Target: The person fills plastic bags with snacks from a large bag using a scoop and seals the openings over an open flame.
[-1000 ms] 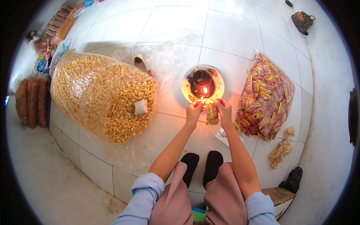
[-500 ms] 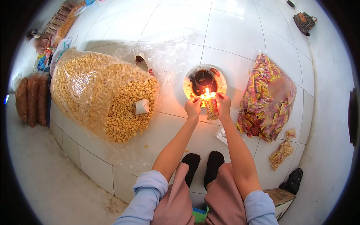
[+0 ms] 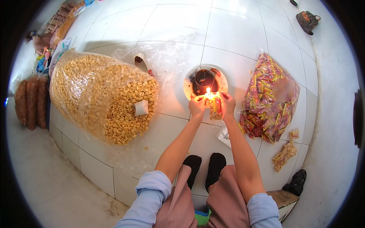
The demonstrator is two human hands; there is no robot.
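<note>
Between my two hands hangs a small clear snack packet (image 3: 216, 109) with a red and yellow sachet in it. My left hand (image 3: 197, 105) pinches its top edge at the left, and my right hand (image 3: 227, 104) pinches it at the right. Right behind that edge burns a small flame (image 3: 208, 90), at the near side of a round plate (image 3: 188, 84) with dark stains. A dark round cup (image 3: 205, 78) stands on the plate. The glare hides just how near the plastic edge is to the flame.
A large open bag of ring-shaped snacks (image 3: 129, 110) with a white scoop (image 3: 141, 108) lies left. On the right are a bag of red and yellow sachets (image 3: 268, 102) and filled packets (image 3: 284, 156). Another person (image 3: 43, 43) is at the far left.
Both hands have moved slightly up with the packet, closer to the flame and plate. The packet's top edge now glows more brightly. The view has shifted slightly.
</note>
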